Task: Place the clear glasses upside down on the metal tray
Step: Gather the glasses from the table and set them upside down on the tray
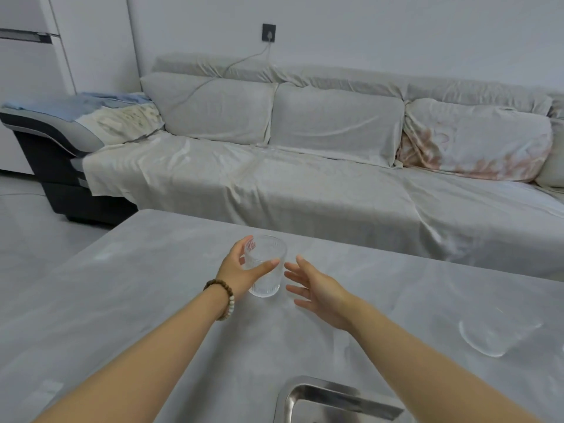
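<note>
Glass [266, 265], ribbed and upright on the counter [122, 300], gripped by my left hand [241, 274]; my right hand [317, 290] spread open just beside it. Tray [308, 398] at near edge.

Clear ribbed glass [266, 265], silver tray [308, 398], grey table [152, 285].

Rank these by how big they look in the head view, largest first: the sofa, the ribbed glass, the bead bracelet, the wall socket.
1. sofa
2. ribbed glass, held in the left hand
3. and 4. bead bracelet and wall socket: they look similar, and the socket is much farther away, so I leave them unranked.
</note>
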{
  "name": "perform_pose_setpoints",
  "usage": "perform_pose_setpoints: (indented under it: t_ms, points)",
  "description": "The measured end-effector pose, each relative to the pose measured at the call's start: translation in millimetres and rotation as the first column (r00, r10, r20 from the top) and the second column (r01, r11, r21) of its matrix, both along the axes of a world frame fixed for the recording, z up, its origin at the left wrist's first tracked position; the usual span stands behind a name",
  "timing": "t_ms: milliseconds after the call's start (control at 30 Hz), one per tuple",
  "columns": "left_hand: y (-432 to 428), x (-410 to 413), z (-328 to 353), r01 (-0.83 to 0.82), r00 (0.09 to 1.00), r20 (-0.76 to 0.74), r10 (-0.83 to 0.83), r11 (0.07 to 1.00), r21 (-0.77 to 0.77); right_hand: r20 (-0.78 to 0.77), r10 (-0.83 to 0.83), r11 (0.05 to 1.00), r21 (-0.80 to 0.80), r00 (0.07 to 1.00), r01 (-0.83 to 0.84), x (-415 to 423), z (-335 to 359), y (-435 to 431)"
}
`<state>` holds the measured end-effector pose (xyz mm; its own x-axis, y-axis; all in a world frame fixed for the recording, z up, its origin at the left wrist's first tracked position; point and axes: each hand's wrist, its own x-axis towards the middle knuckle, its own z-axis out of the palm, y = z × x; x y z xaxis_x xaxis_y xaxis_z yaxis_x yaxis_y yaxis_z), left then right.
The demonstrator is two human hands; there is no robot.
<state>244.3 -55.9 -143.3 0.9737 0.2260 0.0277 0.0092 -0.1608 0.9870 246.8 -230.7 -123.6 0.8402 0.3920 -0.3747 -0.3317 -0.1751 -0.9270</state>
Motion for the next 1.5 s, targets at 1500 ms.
perform_pose_setpoints:
  t_ms: [1500]
  points:
    - [-88.6, -221.4, 30.1, 0.298, 0.906, -0.237, -0.351, 0.926, -0.232, 0.631, 0.100, 0.894, -0.396, 0.769, 0.209, -189.9, 53.9, -101.1]
